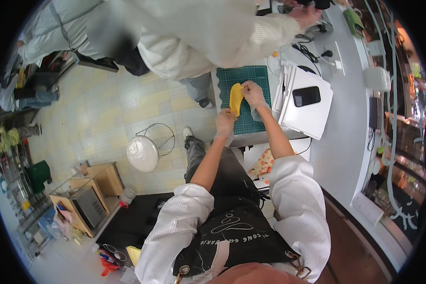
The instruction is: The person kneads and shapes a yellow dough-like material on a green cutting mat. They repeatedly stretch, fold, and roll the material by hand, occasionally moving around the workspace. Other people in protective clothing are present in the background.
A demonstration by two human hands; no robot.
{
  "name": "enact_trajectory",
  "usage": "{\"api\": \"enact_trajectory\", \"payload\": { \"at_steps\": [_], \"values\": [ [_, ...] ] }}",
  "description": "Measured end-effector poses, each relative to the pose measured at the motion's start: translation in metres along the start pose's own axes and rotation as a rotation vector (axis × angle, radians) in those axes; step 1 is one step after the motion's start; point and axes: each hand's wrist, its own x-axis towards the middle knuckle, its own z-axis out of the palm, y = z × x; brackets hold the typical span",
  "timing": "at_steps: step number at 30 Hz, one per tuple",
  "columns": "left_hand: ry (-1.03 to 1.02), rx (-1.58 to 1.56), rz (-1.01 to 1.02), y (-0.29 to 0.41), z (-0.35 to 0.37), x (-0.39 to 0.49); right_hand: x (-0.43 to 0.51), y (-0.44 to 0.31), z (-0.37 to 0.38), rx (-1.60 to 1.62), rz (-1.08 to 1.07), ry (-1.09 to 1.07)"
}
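Observation:
Both of my hands wear thin clear plastic gloves. Between them stretches a flat, elongated piece of soft yellow material (236,99), possibly dough or clay. My left hand (225,123) pinches its near end, at the left edge of a green gridded cutting mat (250,122). Over the middle of the mat, my right hand (252,94) grips the far end with fingertips. The yellow piece is over the mat; whether its middle touches the surface I cannot tell.
Right of the mat lie white folders or boards (307,119) with a black smartphone (306,96) on top. A co-worker's white sleeve (273,35) reaches across beyond the mat. A round stool (143,153) stands on the tiled floor (149,103) to the left.

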Motion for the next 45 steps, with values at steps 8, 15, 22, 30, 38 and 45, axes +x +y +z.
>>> {"api": "enact_trajectory", "payload": {
  "at_steps": [8, 15, 22, 30, 38, 45],
  "values": [
    [-0.296, 0.005, -0.011, 0.009, -0.015, 0.000, -0.087, 0.003, 0.007, -0.239, -0.343, 0.049],
    [-0.088, 0.546, 0.272, 0.028, -0.028, 0.009, -0.086, -0.006, -0.006, 0.228, 0.049, 0.224],
    [-0.033, 0.662, 0.241, 0.017, -0.016, 0.021, -0.012, -0.041, 0.057, -0.324, -0.043, 0.282],
    [-0.011, 0.654, 0.188, 0.021, -0.015, 0.016, 0.052, -0.053, 0.067, -0.541, 0.147, 0.511],
    [-0.045, 0.217, 0.184, -0.008, -0.028, 0.002, 0.074, -0.025, 0.027, 0.172, 0.015, 0.645],
    [-0.022, 0.286, 0.117, -0.010, -0.017, 0.008, -0.006, -0.005, 0.011, 0.060, 0.050, 0.118]
  ]
}}
